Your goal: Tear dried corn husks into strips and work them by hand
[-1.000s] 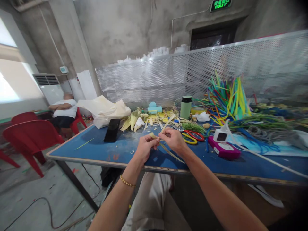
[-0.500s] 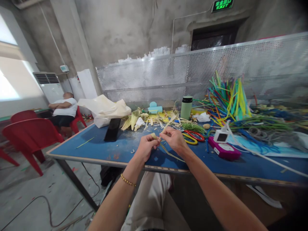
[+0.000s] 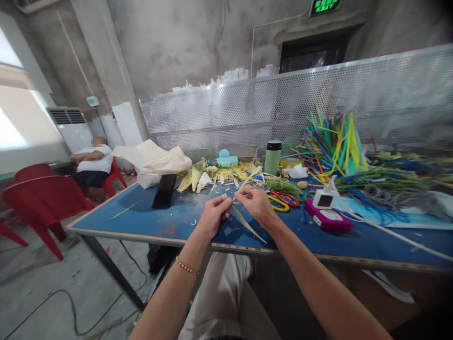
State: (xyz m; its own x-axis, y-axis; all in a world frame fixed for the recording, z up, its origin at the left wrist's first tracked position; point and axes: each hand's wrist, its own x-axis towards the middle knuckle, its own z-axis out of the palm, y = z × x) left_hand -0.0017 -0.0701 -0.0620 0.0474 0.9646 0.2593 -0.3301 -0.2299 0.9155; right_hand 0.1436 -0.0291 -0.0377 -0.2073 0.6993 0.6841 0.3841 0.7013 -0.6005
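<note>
Above the table's front edge, my left hand point(image 3: 216, 215) pinches a pale dried corn husk strip point(image 3: 248, 224) close to its folded end. My right hand point(image 3: 255, 203) is closed beside it, thumb and fingertips gripping the same husk piece. One tail of the strip hangs down to the right under my right hand, and another end sticks up past the fingers. The exact spot where the fingertips meet is partly hidden. Behind my hands lie husk scraps point(image 3: 198, 175). Red-handled scissors point(image 3: 288, 199) and a yellow-handled pair point(image 3: 279, 204) rest right of my right hand.
A black phone point(image 3: 164, 191) and a pale plastic bag point(image 3: 155, 160) are at the left of the blue table point(image 3: 141, 222). A green bottle point(image 3: 273, 158), a magenta box point(image 3: 327, 217) with a white charger, and colourful strips point(image 3: 339, 141) stand right. A person point(image 3: 94, 163) sits beyond red chairs point(image 3: 49, 203).
The husk's hanging tail has swung lower and shows broader below my right hand. Both hands keep their pinch, with small finger shifts. The view has moved slightly.
</note>
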